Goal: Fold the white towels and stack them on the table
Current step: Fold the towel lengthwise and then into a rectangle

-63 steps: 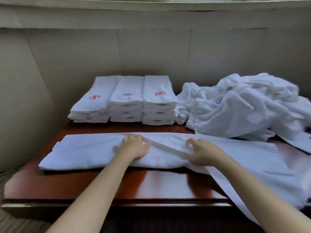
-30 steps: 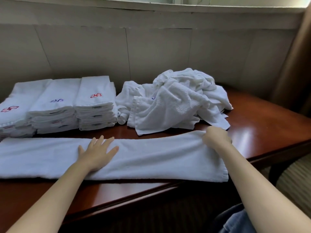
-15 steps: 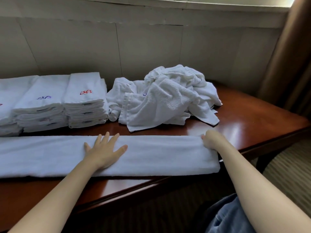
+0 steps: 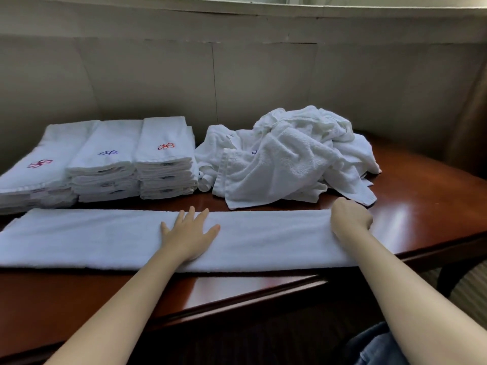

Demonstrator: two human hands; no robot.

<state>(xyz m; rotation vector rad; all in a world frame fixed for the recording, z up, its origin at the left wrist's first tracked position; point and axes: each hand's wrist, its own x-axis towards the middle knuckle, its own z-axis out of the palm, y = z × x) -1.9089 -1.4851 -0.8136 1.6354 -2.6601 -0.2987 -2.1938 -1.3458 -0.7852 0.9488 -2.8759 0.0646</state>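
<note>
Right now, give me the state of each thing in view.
Towel, folded into a long strip, flat on the table.
Stacks, three, folded, side by side.
Pile, crumpled, unfolded.
Left hand, flat on the towel, fingers spread.
Right hand, curled round the towel's right end.

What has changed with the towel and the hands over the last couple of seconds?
The right hand slid from the middle of the towel to its right end and grips it there; the part that hung off the table now lies flat in one long strip. The left hand stays flat near the middle. The stacks and the pile have not moved.
</note>
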